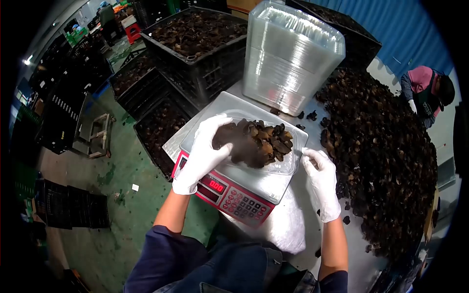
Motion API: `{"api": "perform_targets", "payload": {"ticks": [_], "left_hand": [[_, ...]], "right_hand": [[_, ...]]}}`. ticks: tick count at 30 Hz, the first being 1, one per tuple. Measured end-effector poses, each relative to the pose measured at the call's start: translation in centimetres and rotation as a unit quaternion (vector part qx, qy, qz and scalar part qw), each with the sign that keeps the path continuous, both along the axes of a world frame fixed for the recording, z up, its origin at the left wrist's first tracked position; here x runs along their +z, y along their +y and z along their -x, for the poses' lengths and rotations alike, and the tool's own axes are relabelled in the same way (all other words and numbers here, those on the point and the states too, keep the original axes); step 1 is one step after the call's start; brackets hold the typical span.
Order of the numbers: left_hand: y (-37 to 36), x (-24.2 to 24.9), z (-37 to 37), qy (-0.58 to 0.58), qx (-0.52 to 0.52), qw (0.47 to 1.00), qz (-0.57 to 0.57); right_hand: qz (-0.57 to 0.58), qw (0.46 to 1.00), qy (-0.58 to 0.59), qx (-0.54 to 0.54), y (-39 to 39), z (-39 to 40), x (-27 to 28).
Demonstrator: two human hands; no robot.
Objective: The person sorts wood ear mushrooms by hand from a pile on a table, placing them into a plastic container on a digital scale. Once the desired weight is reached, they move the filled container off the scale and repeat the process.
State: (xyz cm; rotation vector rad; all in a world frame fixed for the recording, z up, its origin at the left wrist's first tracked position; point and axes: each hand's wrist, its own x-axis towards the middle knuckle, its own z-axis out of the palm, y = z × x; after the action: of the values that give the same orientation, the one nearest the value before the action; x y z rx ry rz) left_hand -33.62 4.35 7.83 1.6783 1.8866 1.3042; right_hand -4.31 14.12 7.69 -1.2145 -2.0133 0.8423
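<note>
A clear plastic tray (281, 169) sits on the metal plate of a red and silver digital scale (244, 200), whose display reads 0.00. Dark brown wood ear mushrooms (266, 144) lie in the tray. My left hand (207, 151), in a white glove, curls round the left end of the mushrooms, its thumb on the near side and its fingers on the far side. At the tray's right edge is my gloved right hand (321, 178), fingertips pinched together. Whether they grip the tray's rim is hidden.
A tall stack of clear trays (288, 58) stands behind the scale. To the right spreads a big heap of mushrooms (386, 161), with a person (427, 93) bending beyond it. Black crates (200, 73) of mushrooms stand at the back left. Several stray pieces dot the table.
</note>
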Motion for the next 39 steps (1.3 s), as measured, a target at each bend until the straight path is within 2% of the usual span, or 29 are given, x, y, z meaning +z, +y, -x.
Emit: {"api": "perform_targets", "payload": {"ticks": [2,7,8,9,10,13,16,20,22,24,25,26,28,29,30,31,32,33,34,35,36,39], "left_hand": [[-0.5,0.4,0.4,0.018,-0.007,1.0,0.02],[-1.3,-0.7,2.2,-0.068,-0.04,0.997,0.005],[-1.4,-1.0,2.7,-0.092,-0.036,0.995,0.006],[-1.5,-0.7,3.0,-0.115,-0.032,0.993,-0.006],[-1.6,0.5,3.1,-0.086,-0.003,0.996,-0.013],[-1.6,1.4,4.3,-0.208,0.05,0.977,-0.001],[-1.4,2.4,5.1,-0.111,0.032,0.993,-0.012],[0.1,1.8,5.0,0.072,-0.074,0.995,-0.005],[1.9,0.7,5.4,0.091,-0.102,0.991,0.01],[2.3,0.6,4.8,0.096,-0.043,0.993,-0.046],[2.3,1.7,3.6,0.045,-0.012,0.991,-0.123],[1.6,2.9,2.1,0.041,0.045,0.988,-0.142],[0.7,3.5,-1.6,0.008,0.054,0.971,-0.234],[0.4,3.4,-4.6,0.065,0.006,0.968,-0.243],[-0.1,2.9,-8.1,0.123,-0.041,0.959,-0.252],[-1.0,1.6,-11.8,0.105,-0.099,0.962,-0.23],[-1.5,-1.6,-16.1,0.155,-0.118,0.953,-0.232],[-1.9,-3.3,-20.0,0.23,-0.217,0.94,-0.125],[-2.0,-4.8,-22.8,0.215,-0.332,0.918,0.0],[-1.2,-8.9,-27.0,0.26,-0.333,0.906,-0.008],[-1.2,-8.4,-28.5,0.372,-0.342,0.86,0.072],[-1.5,-8.0,-29.1,0.403,-0.31,0.859,0.065]], "right_hand": [[0.009,0.999,0.029,-0.018,-0.3,-0.6,-0.2],[0.039,0.998,0.051,-0.03,-0.6,-1.8,0.2],[0.016,0.999,0.034,-0.035,-0.8,-1.8,0.3],[0.026,0.998,0.048,-0.035,-0.9,-1.9,0.3],[0.038,0.997,0.063,-0.034,-1.0,-2.1,0.3],[0.061,0.996,0.059,-0.027,-0.9,-3.3,-0.3],[0.076,0.994,0.069,-0.024,-0.7,-4.3,-0.9],[0.098,0.991,0.075,-0.043,-0.7,-5.0,-1.2],[0.106,0.99,0.081,-0.053,-1.0,-5.6,-1.5],[0.101,0.989,0.081,-0.069,-1.7,-6.4,-1.2],[0.096,0.989,0.08,-0.084,-2.1,-6.9,-1.1],[0.094,0.988,0.08,-0.088,-2.3,-8.0,-1.3],[0.09,0.983,0.092,-0.128,-2.8,-10.4,-2.0],[0.127,0.967,0.148,-0.163,-3.4,-10.6,-1.6],[0.142,0.967,0.108,-0.182,-3.2,-12.3,-1.8],[0.138,0.963,0.115,-0.2,-3.2,-13.6,-2.1],[0.133,0.959,0.122,-0.218,-3.2,-14.7,-2.4],[0.135,0.954,0.137,-0.231,-3.1,-15.5,-2.4],[0.122,0.955,0.157,-0.223,-3.2,-15.9,-2.3],[0.117,0.956,0.16,-0.218,-3.5,-15.6,-1.6],[0.112,0.956,0.164,-0.214,-3.7,-15.2,-1.2],[0.142,0.958,0.15,-0.197,-3.7,-14.7,-1.4]]}}
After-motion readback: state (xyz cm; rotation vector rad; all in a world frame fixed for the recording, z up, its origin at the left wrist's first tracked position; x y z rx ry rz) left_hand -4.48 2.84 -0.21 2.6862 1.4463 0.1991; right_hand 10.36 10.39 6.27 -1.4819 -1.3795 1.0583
